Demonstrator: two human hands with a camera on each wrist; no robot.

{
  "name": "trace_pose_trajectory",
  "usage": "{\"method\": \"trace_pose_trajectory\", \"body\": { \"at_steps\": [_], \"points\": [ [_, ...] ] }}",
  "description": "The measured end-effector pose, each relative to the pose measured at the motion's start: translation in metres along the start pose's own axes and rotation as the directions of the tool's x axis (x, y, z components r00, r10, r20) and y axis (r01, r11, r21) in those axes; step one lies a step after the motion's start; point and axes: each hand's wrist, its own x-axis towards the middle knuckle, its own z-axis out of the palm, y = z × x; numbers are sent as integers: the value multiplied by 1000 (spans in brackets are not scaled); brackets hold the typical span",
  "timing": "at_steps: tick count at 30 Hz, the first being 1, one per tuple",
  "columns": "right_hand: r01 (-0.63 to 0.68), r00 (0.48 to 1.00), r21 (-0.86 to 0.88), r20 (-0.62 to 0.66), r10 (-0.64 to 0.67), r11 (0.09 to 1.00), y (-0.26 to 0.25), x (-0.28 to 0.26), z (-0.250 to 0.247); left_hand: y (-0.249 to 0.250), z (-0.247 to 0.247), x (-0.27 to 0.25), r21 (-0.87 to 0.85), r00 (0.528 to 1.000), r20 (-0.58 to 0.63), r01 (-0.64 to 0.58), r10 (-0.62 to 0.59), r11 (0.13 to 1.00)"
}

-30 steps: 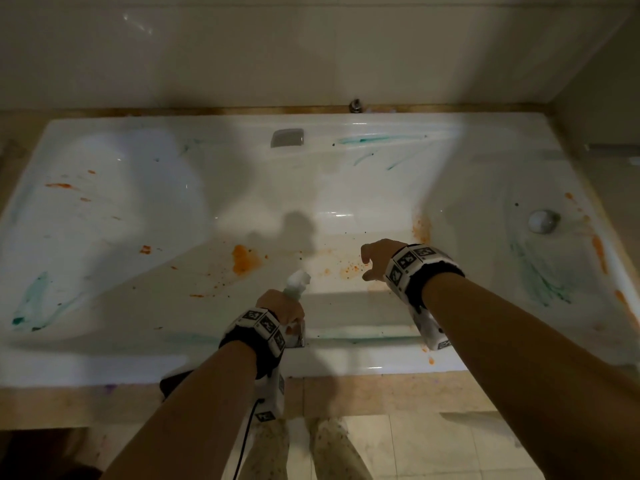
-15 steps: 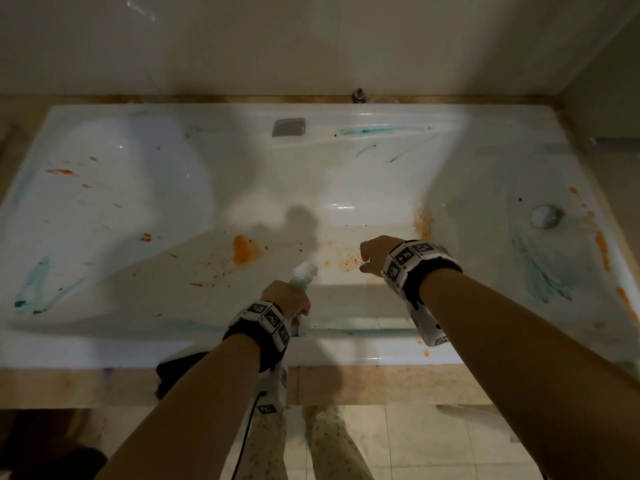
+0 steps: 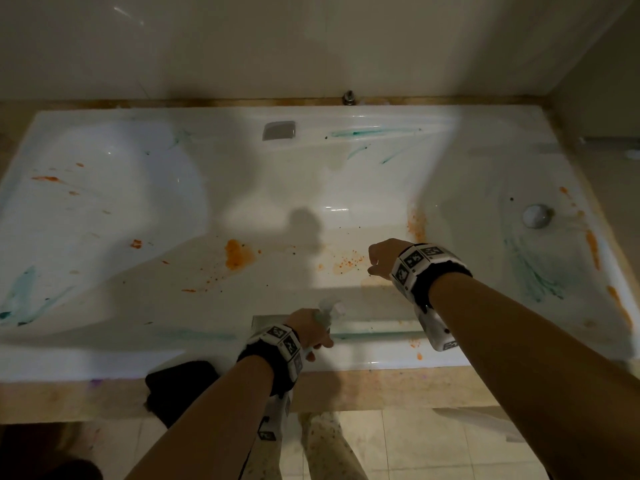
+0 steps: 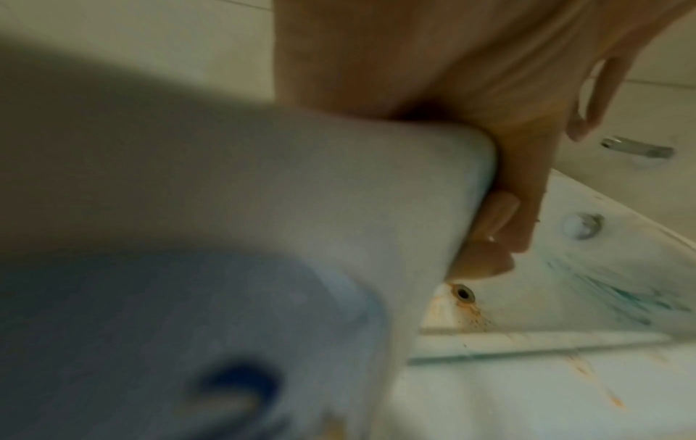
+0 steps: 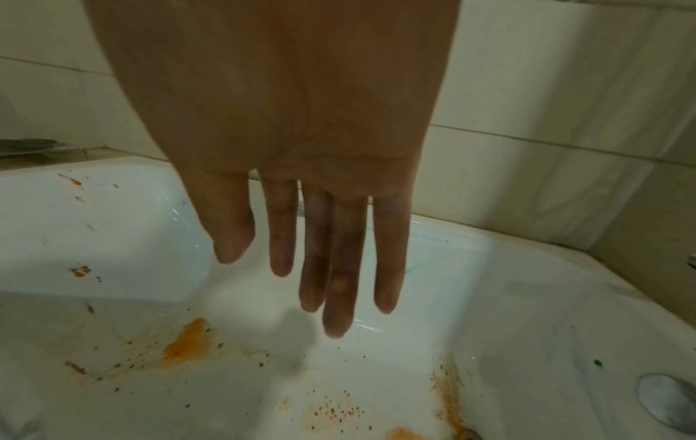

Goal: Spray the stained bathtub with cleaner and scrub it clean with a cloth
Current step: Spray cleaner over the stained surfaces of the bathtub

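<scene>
Bathtub [image 3: 104,355] smeared with orange and teal stains. Left hand [image 3: 309,330] grips spray bottle [image 4: 226,238] over near rim. Right hand [image 5: 286,119] hangs empty, fingers [image 5: 388,253] straight, above tub floor.

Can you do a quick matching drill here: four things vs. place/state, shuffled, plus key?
Things
1. left hand
2. right hand
3. black cloth
4. round drain plug

Place or state
A. lies on the near ledge of the bathtub
B. holds the spray bottle
C. sits at the right end of the tub
D. hangs over the tub floor, fingers straight, holds nothing

Pairs: 1-B, 2-D, 3-A, 4-C
</scene>
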Motion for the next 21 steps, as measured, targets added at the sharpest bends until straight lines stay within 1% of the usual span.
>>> {"method": "trace_pose_trajectory", "body": {
  "at_steps": [3,5,8,11,14,17,19,21],
  "points": [
    [-19,1000,-30,12,19,999,12,-1,8,4,11,5,66,999,-34,31,-29,997],
    [-35,999,-39,16,35,999,20,0,14,7,17,7,76,998,-44,42,-39,996],
    [-29,1000,-28,11,29,999,26,2,20,12,24,11,30,999,0,53,-53,998],
    [-21,1000,-24,-1,21,999,28,1,25,18,29,12,61,998,12,58,-59,996],
    [-21,1000,-16,1,21,1000,31,1,24,18,33,13,162,997,-58,55,-46,985],
    [-28,999,-31,30,29,999,31,4,18,10,28,12,204,990,-129,86,-61,975],
    [-41,999,-41,25,42,998,30,7,14,5,21,10,179,988,-112,127,-108,976],
    [-55,998,-56,9,56,997,24,11,10,-1,14,7,130,991,-48,134,-129,982]
  ]
}}
